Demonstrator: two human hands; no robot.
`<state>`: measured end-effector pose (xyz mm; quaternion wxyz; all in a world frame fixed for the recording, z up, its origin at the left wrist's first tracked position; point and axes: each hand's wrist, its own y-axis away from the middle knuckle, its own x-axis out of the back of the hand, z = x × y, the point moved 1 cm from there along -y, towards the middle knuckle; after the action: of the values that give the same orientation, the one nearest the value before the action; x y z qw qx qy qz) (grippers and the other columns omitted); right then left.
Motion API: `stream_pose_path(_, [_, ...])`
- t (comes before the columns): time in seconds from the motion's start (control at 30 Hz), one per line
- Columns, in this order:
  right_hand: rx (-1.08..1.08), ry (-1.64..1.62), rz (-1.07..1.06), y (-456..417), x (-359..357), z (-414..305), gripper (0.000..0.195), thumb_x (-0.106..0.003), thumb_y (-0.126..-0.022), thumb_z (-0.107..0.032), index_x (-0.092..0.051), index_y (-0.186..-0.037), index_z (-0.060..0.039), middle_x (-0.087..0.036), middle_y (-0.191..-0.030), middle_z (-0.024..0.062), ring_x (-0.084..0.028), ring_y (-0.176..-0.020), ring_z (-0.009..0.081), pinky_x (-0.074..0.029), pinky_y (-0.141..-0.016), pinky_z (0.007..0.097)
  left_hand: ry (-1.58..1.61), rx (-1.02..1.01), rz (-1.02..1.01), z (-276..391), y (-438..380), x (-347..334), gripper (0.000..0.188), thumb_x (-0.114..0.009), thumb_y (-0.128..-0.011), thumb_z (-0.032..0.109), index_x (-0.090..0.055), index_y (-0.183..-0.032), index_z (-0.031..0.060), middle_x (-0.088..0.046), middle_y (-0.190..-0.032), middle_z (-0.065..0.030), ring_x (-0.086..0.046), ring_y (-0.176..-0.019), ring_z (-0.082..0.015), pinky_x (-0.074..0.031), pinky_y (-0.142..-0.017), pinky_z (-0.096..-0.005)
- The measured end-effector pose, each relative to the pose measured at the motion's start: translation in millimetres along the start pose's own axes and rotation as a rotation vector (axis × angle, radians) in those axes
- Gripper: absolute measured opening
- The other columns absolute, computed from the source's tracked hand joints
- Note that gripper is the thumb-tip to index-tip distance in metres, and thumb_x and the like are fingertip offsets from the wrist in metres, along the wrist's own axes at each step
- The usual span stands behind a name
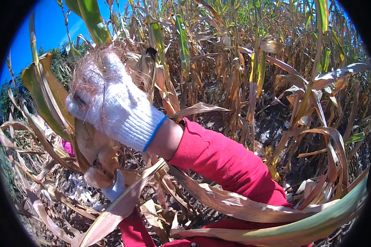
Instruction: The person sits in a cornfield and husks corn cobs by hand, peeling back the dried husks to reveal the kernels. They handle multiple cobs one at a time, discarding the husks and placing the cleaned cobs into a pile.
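Observation:
My right hand (102, 92), in a white knit glove with a blue cuff edge, is closed at the upper end of a dry, husk-covered corn ear (94, 142). Brown corn silk (86, 74) clings to the glove and hangs around its fingers. The fingertips are turned away from view. My left sleeve (136, 230) is red and rises from the bottom edge toward the ear's base. Dry leaves cover where it ends, so my left hand cannot be made out. A pale greyish patch (115, 186) shows below the ear; whether it is glove or husk is unclear.
A long dry leaf (235, 203) crosses below my right arm, with a greener leaf (281, 231) beneath it. Standing corn stalks (235, 77) fill the back and right. Yellow corn ears (273, 168) lie low at right. Something magenta (68, 148) shows through leaves at left.

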<state>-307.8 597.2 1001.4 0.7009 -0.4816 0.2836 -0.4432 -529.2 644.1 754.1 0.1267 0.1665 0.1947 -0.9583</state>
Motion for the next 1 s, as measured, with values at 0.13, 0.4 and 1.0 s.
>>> stream_pose_path(0.13, [-0.338,-0.077,-0.148,57.3,-18.8,16.4,0.032,-0.062,-0.083,-0.017,-0.063,-0.114,-0.0118,-0.061,-0.094,0.0105,-0.061,-0.1,0.0329,-0.044,-0.096,0.0539,-0.099,0.015,0.056,4.3,-2.7,35.0,0.065,-0.075,-0.088,0.01,-0.046,-0.144,-0.0028,-0.06,-0.133,-0.015,-0.062,-0.111,-0.0195,-0.052,-0.095,-0.0328])
stream_pose_path(0.4, [-0.822,-0.329,-0.555,201.7,24.6,-37.3,0.056,-0.084,-0.069,-0.028,-0.052,-0.109,-0.0058,-0.065,-0.09,0.0183,-0.067,-0.084,0.0364,-0.053,-0.067,0.0466,-0.309,-0.088,0.061,-1.5,9.6,53.2,0.063,-0.075,-0.088,0.011,-0.046,-0.143,-0.0025,-0.061,-0.129,-0.0147,-0.062,-0.108,-0.0192,-0.052,-0.093,-0.0328])
stream_pose_path(1.0, [-1.509,-1.875,-0.124,282.9,39.2,-170.6,0.069,-0.079,-0.084,-0.019,-0.048,-0.143,-0.0015,-0.061,-0.133,0.0096,-0.059,-0.116,0.0175,-0.05,-0.1,0.0338,-0.476,-0.121,0.018,-11.0,-10.3,57.6,0.06,-0.074,-0.089,0.013,-0.048,-0.141,-0.0018,-0.062,-0.122,-0.0141,-0.061,-0.102,-0.0185,-0.051,-0.087,-0.0327])
